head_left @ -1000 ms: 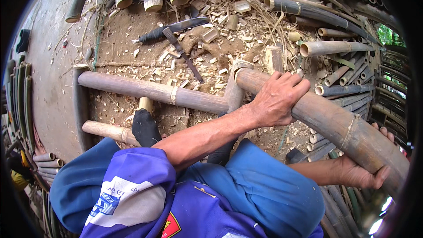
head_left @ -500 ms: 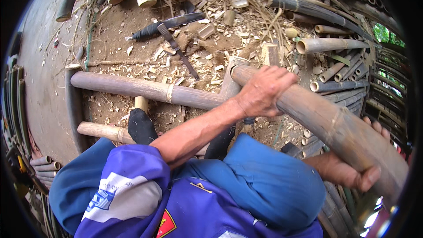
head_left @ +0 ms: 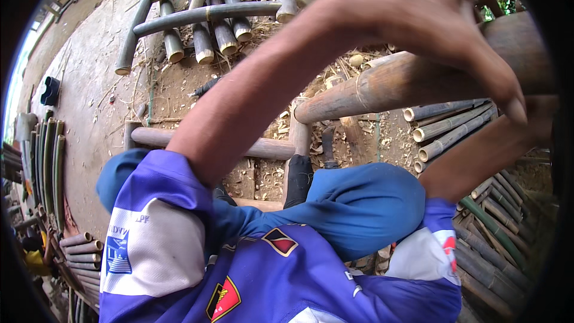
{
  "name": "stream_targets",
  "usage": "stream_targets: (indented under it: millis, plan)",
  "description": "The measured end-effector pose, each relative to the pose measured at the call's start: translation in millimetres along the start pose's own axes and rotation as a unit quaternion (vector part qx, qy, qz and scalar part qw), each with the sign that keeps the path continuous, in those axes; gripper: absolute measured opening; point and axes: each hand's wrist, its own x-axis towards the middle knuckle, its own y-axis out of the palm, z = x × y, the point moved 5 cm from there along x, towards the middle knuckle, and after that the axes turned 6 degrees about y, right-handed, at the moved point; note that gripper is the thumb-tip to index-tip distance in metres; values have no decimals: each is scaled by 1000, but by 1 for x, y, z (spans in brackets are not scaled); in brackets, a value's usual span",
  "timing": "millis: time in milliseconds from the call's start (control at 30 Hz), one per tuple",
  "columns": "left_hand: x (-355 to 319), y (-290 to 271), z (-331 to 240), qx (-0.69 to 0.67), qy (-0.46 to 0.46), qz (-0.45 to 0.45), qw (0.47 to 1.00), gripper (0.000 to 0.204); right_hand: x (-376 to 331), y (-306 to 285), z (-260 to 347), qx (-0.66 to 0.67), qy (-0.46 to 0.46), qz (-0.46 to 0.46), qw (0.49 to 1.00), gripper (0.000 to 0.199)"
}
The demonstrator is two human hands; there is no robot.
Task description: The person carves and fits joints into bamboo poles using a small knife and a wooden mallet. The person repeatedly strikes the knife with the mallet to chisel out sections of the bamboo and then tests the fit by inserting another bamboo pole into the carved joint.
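A thick brown bamboo pole [head_left: 382,87] slants up to the right, its near end against the end of a bamboo post [head_left: 300,134]. My left hand [head_left: 460,30] arches over the pole's upper part, fingers on the far side and thumb down the near side. My right forearm reaches up under the pole; my right hand [head_left: 543,118] is in the dark at the rim, its fingers hidden. A bamboo rail [head_left: 269,148] runs left from the post to another short post [head_left: 130,136]. My foot in a black sock [head_left: 298,180] rests against the post.
A bamboo frame [head_left: 206,14] lies over several bamboo lengths at the back. Cut poles [head_left: 457,131] are stacked at the right, others [head_left: 82,257] at the left. Wood chips cover the dirt floor. A dark handle [head_left: 208,87] shows behind my left arm.
My left hand has moved up and right along the pole. The pole's far end is raised, and my right hand has risen with it. The view has tilted farther out.
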Motion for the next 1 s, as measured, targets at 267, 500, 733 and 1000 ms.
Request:
stream_targets:
  millis: [267, 500, 733, 1000]
  plan:
    - [13, 38, -50, 205, 27, -239, 949, 67, 14, -31, -7, -33, 23, 30, 999, 102]
    - [10, 35, -44, 145, 42, -285, 946, 40, 1, -32, -4, -89, 25, 10, 996, 100]
    - [8, 47, -45, 150, 40, -328, 932, 36, 9, -25, -22, -163, 36, -26, 986, 99]
    - [-5, 33, -43, 68, 83, -282, 953, 28, 13, -25, -9, -179, 31, -44, 982, 97]
